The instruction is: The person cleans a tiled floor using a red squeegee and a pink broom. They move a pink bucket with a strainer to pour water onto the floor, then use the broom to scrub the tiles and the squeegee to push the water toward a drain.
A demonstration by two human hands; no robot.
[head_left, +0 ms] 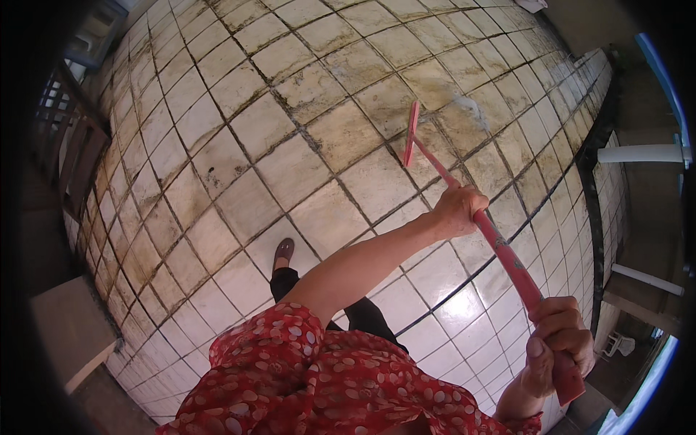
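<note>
- The pink long-handled floor squeegee [500,250] ran from near right up toward the middle of the scene, its narrow flat head [412,132] down on the tiled floor [290,145], a bit far from the person.
- No buckets or tubs that I could make out, so nothing to report there.
- Left hand [455,210] was wrapped tight around the handle about midway, arm stretched out straight across the body.
- Right hand [558,341] was closed around the near end of the handle, thumb lying along it, elbow bent.
- The handle looked like smooth plastic or painted metal, kinda scuffed.
- The square pale tiles were grimy with dark grout far out, cleaner and shiny near the person.
- A red dotted sleeve [304,370] and one dark shoe [283,250] showed near.
</note>
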